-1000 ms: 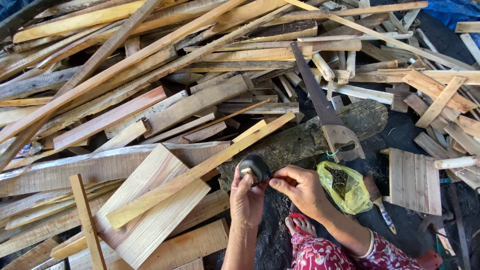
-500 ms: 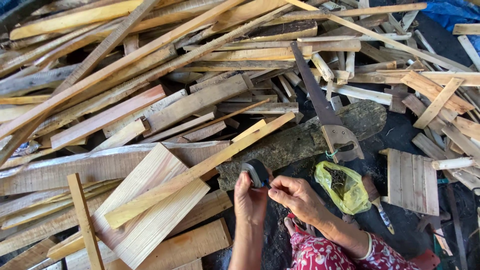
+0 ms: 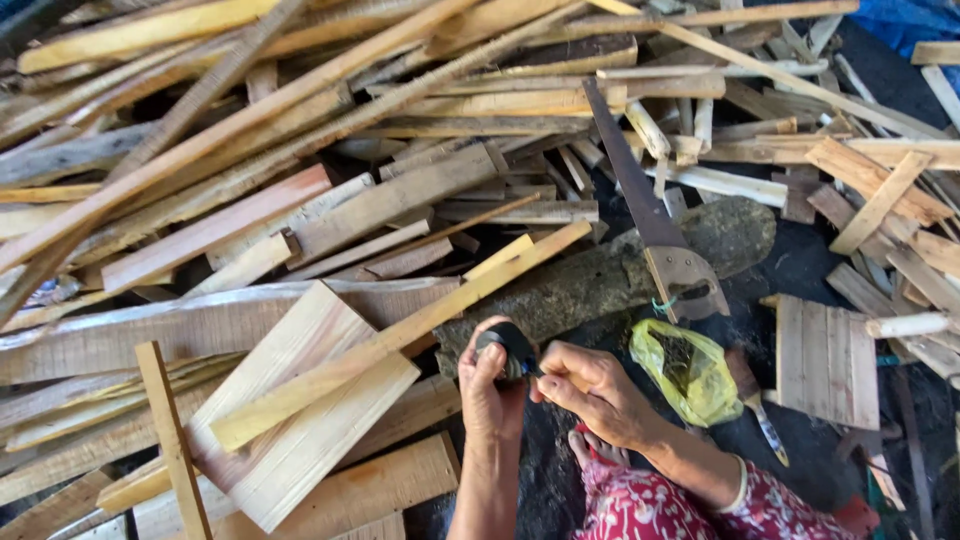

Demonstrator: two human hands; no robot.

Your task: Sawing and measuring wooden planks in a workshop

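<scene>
The left hand point(image 3: 488, 385) was curled shut around a small round dark tape measure point(image 3: 508, 348), while the right hand point(image 3: 590, 388) pinched at its edge with thumb and fingertips. The measure sat low, just before one mossy log point(image 3: 600, 285). Nearby lay one handsaw point(image 3: 650, 225), one yellow bag point(image 3: 685, 370) and countless wood offcuts point(image 3: 300, 200).

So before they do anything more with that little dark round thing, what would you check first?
1. Left hand grips the small dark round object: ok.
2. Right hand fingers pinch at its edge: ok.
3. What the object is: cannot tell.
4. Handsaw with wooden handle rests apart from both hands, on the dark log: ok.
5. Yellow plastic bag close by the right hand: ok.
</scene>
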